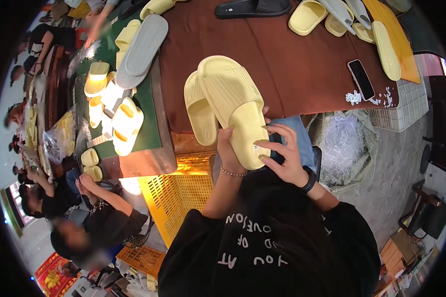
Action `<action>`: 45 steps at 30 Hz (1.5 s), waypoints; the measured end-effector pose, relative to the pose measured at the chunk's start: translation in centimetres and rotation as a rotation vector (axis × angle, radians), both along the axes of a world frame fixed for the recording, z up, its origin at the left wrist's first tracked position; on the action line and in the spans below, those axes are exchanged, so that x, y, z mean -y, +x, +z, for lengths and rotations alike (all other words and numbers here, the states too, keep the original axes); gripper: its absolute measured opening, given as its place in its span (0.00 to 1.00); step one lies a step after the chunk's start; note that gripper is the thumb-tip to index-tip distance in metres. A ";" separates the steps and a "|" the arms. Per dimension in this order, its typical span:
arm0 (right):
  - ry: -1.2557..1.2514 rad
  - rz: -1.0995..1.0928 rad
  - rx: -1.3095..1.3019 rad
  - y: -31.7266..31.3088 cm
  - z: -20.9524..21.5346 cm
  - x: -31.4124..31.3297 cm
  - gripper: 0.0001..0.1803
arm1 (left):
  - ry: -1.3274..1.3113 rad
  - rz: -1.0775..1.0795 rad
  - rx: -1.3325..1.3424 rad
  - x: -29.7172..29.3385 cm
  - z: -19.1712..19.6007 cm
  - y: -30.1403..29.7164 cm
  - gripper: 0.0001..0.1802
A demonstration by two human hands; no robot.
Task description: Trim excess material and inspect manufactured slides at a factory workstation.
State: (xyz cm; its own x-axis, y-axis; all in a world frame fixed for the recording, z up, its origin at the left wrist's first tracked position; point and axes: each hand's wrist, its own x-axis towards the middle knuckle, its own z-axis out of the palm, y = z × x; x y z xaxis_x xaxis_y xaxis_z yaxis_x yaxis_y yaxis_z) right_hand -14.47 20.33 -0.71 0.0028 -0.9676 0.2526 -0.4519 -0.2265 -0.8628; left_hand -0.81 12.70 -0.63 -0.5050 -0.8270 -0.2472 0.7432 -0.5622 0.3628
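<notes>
A pale yellow slide sandal (pixel 248 129) is held up before me at the table edge, its heel toward me. My left hand (pixel 227 148) is closed around its left side near the heel, with fingertips showing beyond the right edge. My right hand (pixel 288 157) has its fingers apart, the tips at the sandal's heel and right edge. Beside those fingertips a small white sticker (pixel 255 147) shows on the footbed. A second yellow slide sandal (pixel 200 116) lies partly behind the first, to its left; whether my left hand also holds it is hidden.
Several slides (pixel 142 52) lie on a green-topped table at left. On the brown cloth (pixel 292 74) are a black slide (pixel 252 9), a phone (pixel 361 79) and small clear pieces (pixel 353 97). A yellow crate (pixel 183 190) stands below left. A co-worker (pixel 104 208) sits at left.
</notes>
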 end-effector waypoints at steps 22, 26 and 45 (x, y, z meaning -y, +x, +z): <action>0.107 0.196 0.049 -2.7 1.1 0.1 0.10 | 0.141 -0.078 0.009 0.6 -2.3 -0.2 0.40; 0.252 -0.359 0.741 -8.3 -2.4 -3.0 0.06 | 0.134 -0.047 -0.032 1.4 -3.9 0.7 0.43; 0.267 -2.018 -0.329 -39.5 -17.7 -1.6 0.34 | 0.168 -0.203 -0.016 0.2 -2.7 -2.3 0.42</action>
State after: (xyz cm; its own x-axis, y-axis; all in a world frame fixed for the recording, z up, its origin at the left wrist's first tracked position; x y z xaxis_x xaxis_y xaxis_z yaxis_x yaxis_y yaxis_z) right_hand -53.95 21.93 -18.37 -0.8771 0.3306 0.3483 0.0386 0.7715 -0.6350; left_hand -3.07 12.54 -3.33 -0.6613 -0.6565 -0.3629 0.6141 -0.7516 0.2408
